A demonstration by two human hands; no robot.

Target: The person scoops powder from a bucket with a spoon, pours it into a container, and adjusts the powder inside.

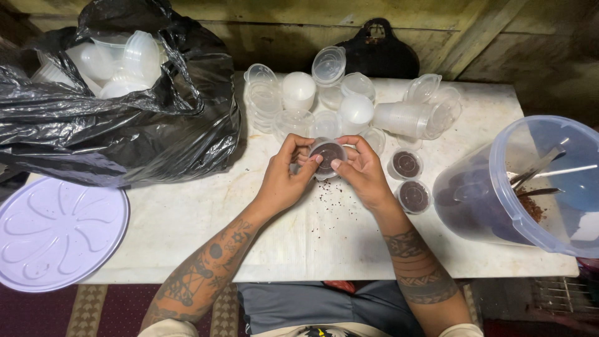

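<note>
Two hands met over the white counter [187, 212]: the left hand [284, 178] and right hand [362, 171] pinched a small lidded cup [328, 156] of dark powder between their fingers, thumbs pressing its lid. Uneven pressure could have popped the lid and spilled more grains. Beyond stood two filled cups [410, 181], then empty cups [349, 103] and a black bag [118, 118].

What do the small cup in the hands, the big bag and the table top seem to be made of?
Small cup, held by left hand and right hand: thin clear plastic, dark filling showing through. Big bag: black plastic film, glossy and crinkled. Table top: probably stone or laminate, pale, smooth, stained.
</note>
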